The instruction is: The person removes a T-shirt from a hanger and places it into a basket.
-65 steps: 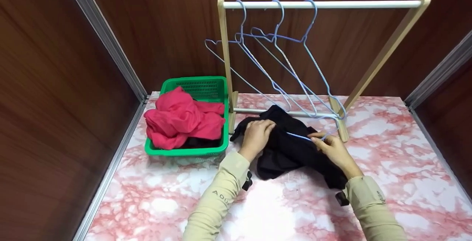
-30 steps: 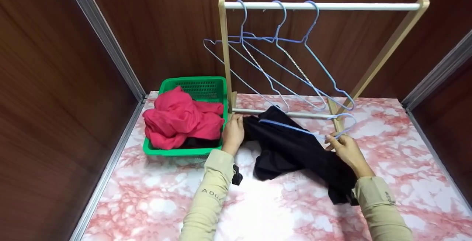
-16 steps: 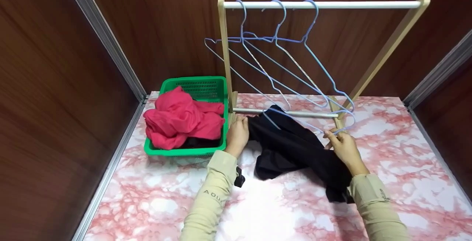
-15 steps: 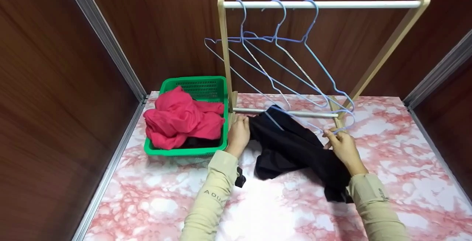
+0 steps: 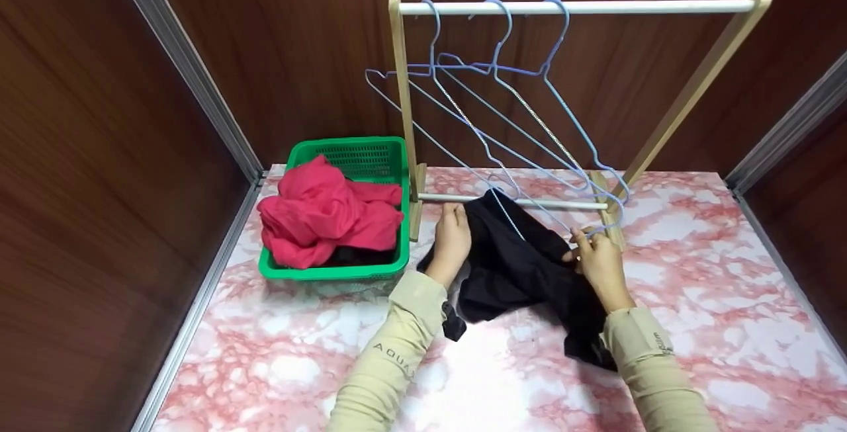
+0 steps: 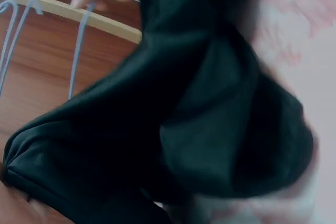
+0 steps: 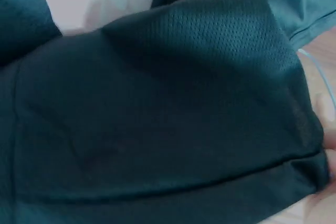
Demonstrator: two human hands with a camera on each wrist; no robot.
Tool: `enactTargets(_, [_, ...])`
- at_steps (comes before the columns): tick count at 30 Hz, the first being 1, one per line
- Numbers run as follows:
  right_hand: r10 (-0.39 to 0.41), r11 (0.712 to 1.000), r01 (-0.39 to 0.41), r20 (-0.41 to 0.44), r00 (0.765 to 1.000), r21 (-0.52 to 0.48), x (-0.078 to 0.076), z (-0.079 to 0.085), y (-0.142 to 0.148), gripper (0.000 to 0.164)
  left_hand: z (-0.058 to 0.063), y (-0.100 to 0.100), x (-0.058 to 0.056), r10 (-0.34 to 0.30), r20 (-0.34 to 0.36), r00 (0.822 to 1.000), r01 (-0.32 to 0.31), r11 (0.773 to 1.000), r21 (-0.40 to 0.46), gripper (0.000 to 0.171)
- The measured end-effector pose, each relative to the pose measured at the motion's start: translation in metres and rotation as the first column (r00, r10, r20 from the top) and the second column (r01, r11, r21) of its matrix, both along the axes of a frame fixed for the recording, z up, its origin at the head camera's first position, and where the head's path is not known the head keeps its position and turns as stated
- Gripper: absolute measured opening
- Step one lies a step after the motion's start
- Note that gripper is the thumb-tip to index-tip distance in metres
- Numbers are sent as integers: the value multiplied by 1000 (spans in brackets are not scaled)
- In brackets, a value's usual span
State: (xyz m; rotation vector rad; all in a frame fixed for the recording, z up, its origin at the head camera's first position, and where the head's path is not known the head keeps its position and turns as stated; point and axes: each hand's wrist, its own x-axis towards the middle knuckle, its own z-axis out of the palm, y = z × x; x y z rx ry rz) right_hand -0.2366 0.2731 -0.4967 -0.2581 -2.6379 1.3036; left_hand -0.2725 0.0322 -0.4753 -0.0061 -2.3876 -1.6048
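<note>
A black garment (image 5: 503, 273) lies bunched on the marbled table in front of the rack. My left hand (image 5: 453, 240) pinches its left edge; in the left wrist view those fingers (image 6: 18, 203) grip the cloth at the lower left corner. My right hand (image 5: 599, 263) holds a blue wire hanger (image 5: 508, 218) by one end, at the garment's right side. Part of that hanger crosses over the black cloth, and its lower wire disappears behind a fold in the left wrist view. Across the right wrist view stretches the dark cloth (image 7: 173, 108), reaching fingertips (image 7: 329, 156) at the right edge.
Behind the hands stands a clothes rack with a white rail (image 5: 648, 6) and wooden legs. Three blue hangers (image 5: 556, 88) hang from it, close above the garment. To the left, a green basket (image 5: 334, 273) holds pink cloth (image 5: 324, 210) and something dark. Brown panels enclose the table.
My left hand has shifted right with the cloth edge. My right hand has moved slightly left, and the hanger in it has turned so its wire slants more steeply over the garment.
</note>
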Motion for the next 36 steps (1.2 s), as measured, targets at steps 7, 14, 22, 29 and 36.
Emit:
enactTargets(7, [148, 989, -148, 10, 989, -4, -1, 2, 5, 33, -2, -6, -6, -3, 40, 999, -2, 990, 141, 20])
enactTargets(14, [130, 990, -131, 19, 991, 58, 0, 0, 2, 39, -4, -3, -6, -54, 36, 998, 45, 975, 217, 18])
enactTargets(22, [-29, 997, 29, 0, 1000, -68, -3, 5, -12, 34, -85, 34, -40, -256, 41, 966, 230, 918, 324, 32])
enactTargets(29, [-37, 969, 56, 84, 996, -241, -1, 9, -23, 36, -25, 45, 25, -436, 246, 866, 371, 889, 269, 24])
enactTargets(36, [-9, 928, 63, 146, 989, -368, 2, 11, -31, 37, -31, 55, 42, -513, 152, 844, 517, 856, 16, 17])
